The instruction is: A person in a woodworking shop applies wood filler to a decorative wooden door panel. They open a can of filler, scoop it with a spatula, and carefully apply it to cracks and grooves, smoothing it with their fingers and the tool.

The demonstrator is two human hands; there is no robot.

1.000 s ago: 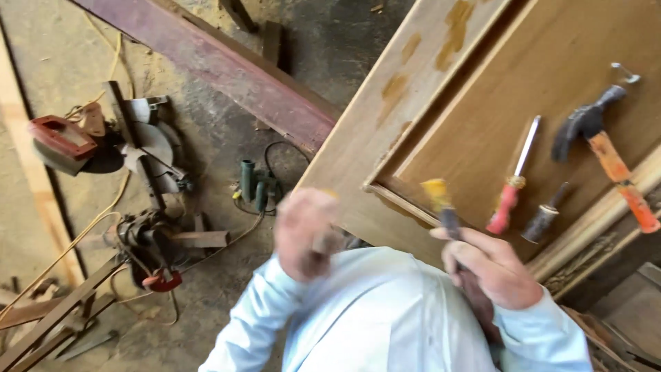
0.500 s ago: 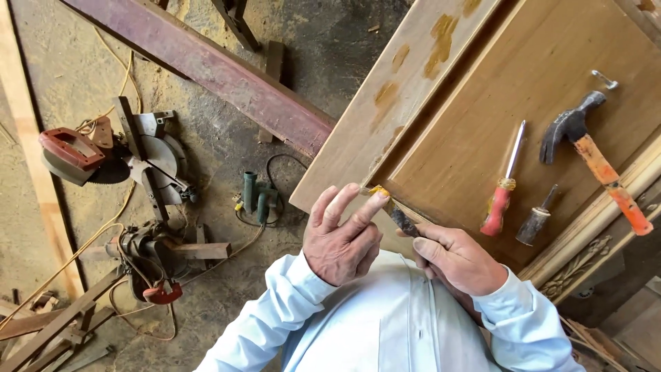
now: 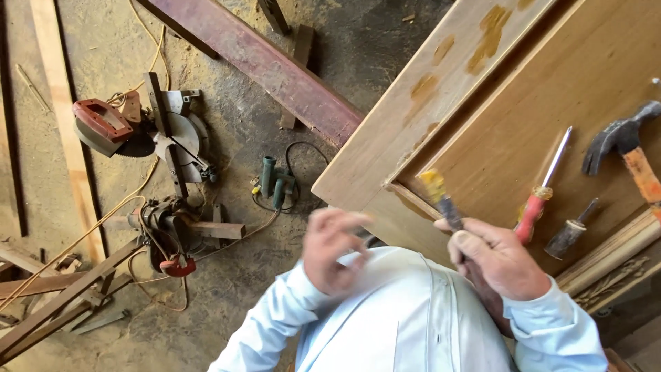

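Brush [image 3: 441,200]: yellow-smeared tip, dark ferrule, over wooden door panel [image 3: 523,117] edge, approx 12 o'clock of right hand [image 3: 499,258], fingers clamped on handle. Left hand [image 3: 330,248] blurred, fingers half-curled, holding nothing visible.

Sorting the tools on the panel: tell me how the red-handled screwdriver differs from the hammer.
The screwdriver has a red handle and a thin, straight, bright shaft; the hammer has an orange handle and a dark, curved head. The screwdriver shows whole; the hammer runs off the frame's edge. Both lie flat on the wooden panel, untouched.
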